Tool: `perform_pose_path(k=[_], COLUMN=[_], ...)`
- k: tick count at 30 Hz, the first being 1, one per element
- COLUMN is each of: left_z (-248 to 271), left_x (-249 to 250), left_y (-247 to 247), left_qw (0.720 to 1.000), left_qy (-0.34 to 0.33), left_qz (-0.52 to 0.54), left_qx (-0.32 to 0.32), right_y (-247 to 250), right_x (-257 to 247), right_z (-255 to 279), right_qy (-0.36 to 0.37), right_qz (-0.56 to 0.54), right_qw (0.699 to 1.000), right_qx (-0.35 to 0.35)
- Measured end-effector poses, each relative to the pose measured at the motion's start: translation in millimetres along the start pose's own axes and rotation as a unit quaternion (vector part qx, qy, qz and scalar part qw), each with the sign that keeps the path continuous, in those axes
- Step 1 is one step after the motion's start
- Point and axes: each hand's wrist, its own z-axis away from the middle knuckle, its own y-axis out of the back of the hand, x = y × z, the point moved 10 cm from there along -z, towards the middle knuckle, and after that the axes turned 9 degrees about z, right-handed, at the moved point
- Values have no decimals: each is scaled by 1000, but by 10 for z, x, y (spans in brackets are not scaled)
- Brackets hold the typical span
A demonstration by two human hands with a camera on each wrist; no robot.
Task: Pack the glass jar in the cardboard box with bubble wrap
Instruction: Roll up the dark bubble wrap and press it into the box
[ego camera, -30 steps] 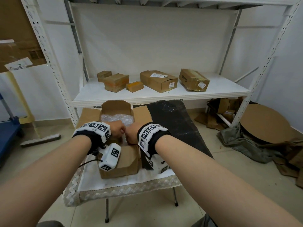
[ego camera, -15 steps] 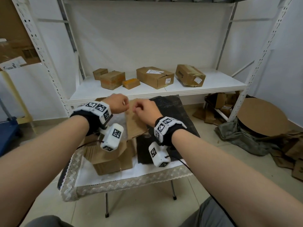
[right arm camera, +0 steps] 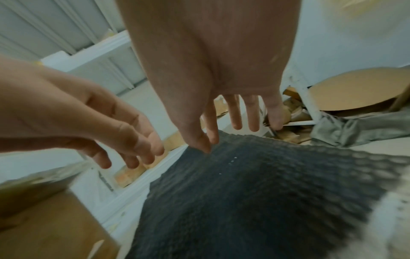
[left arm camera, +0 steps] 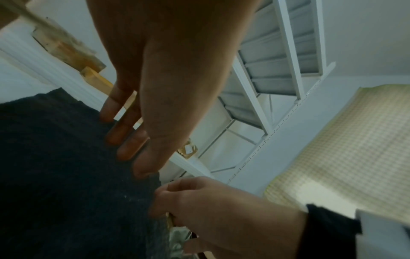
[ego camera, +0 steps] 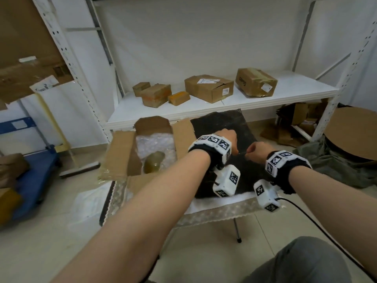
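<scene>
The cardboard box [ego camera: 122, 152] stands open on the table's left half, lined with clear bubble wrap [ego camera: 155, 141]. An amber glass jar [ego camera: 154, 162] lies inside, partly wrapped. To its right a black bubble wrap sheet [ego camera: 216, 123] is spread on the table. Both hands are over that sheet. My left hand [ego camera: 229, 137] has its fingers straight, the tips touching the sheet's [left arm camera: 55, 175] edge. My right hand [ego camera: 258, 152] pinches the sheet's [right arm camera: 255, 192] edge between thumb and forefinger [right arm camera: 208, 142], its other fingers straight.
A white shelf [ego camera: 285, 92] behind the table carries several closed cardboard boxes [ego camera: 208, 88]. A blue cart [ego camera: 30, 180] stands at left. A round cardboard disc [ego camera: 355, 131] and grey cloth [ego camera: 326, 160] lie at right. The small table's lace-edged front [ego camera: 224, 211] is near me.
Both hands left the box, rose over its flaps, then moved right to the black sheet. The jar in the box now shows.
</scene>
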Motion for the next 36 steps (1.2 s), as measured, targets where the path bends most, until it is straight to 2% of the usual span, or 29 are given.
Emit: perform_pose_path(k=[5, 8, 10, 13, 16, 19, 21, 23, 24, 25, 26, 28, 29, 30, 31, 33, 36], left_z=[-147, -437, -456, -86, -23, -69, -75, -100, -118, -136, -156, -171, -167, -165, -159, -188, -214], left_x=[-64, -339, -446, -213, -139, -109, -160, -165, -163, -149, -149, -141, -130, -113, -100, -74, -33], left_y=[-510, -1073, -1349, -1371, -1293, -1202, -1146, -1028, -955, -860, -744, -483, -354, -238, -132, 13, 37], left_qw=[998, 989, 983, 979, 985, 985, 986, 990, 993, 996, 999, 1000, 998, 996, 994, 986, 971], left_qy=[24, 44, 54, 31, 39, 1, -1, -9, -11, -10, -1, 22, 28, 29, 28, 19, 10], left_qz=[-22, -46, -73, -129, -98, -73, -52, -12, -1, 3, 0, 4, 19, 41, 67, 135, 234], left_qx=[-60, -132, -158, -155, -138, -154, -161, -138, -119, -90, -54, 20, 49, 69, 83, 91, 56], right_y=[-279, -406, -447, -451, -435, -261, -178, -139, -134, -142, -162, -229, -238, -244, -246, -274, -301], right_x=[305, 410, 462, 495, 521, 553, 636, 711, 761, 788, 787, 717, 649, 594, 534, 392, 69], right_z=[46, 18, -18, -32, -38, -31, -32, -58, -91, -73, -56, -15, 16, 37, 53, 102, 204], right_qy=[-34, -46, -53, -62, -75, -95, -120, -128, -137, -148, -152, -153, -147, -136, -122, -89, -7], right_qz=[46, 36, 28, 30, 29, 42, -25, -123, -194, -299, -429, -630, -680, -705, -710, -699, -674], right_qw=[996, 995, 996, 995, 994, 994, 992, 984, 971, 942, 890, 761, 718, 696, 693, 705, 721], right_qx=[-63, -75, -72, -79, -80, -23, 9, 23, 33, 33, 36, 9, -8, -21, -36, -80, -162])
